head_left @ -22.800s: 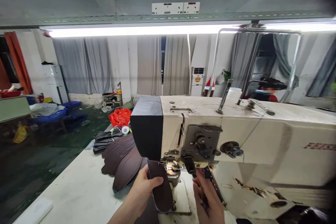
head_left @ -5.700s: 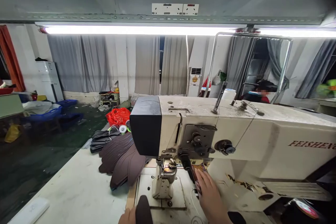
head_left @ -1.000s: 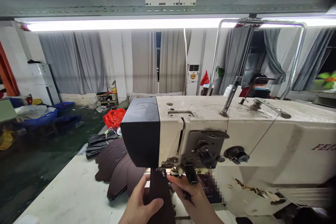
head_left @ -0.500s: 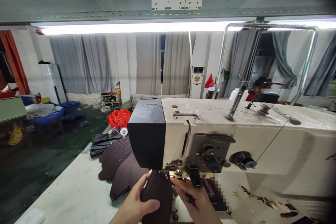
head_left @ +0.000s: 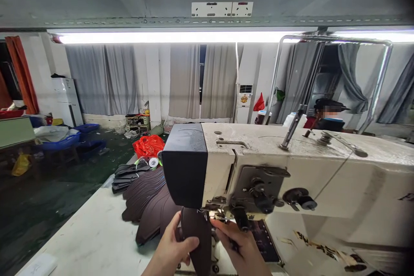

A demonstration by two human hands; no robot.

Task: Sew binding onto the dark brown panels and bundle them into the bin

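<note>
My left hand [head_left: 176, 243] is closed on a dark brown curved fabric piece [head_left: 198, 239], thumb on its near face and fingers behind its left edge. The top of the piece lies under the head of a white sewing machine [head_left: 323, 181], by the lit needle area. My right hand [head_left: 237, 241] is at the piece's right edge, its index finger reaching to the needle area. A dark object shows partly within the curled right fingers; its kind is hidden. Left of the machine, a fanned stack of similar brown pieces [head_left: 152, 207] lies on the table.
The pale tabletop [head_left: 90, 224] holds a bundle of black pieces [head_left: 127, 177], a red plastic bag [head_left: 148, 145] and a white item [head_left: 39, 265] at its near edge. A metal thread stand [head_left: 274, 82] rises behind the machine. Another person [head_left: 328, 112] sits beyond it.
The brown piece has turned a little, its lower end swinging right. My left hand has shifted slightly right with it. My right hand stays by the needle area. The view has moved slightly.
</note>
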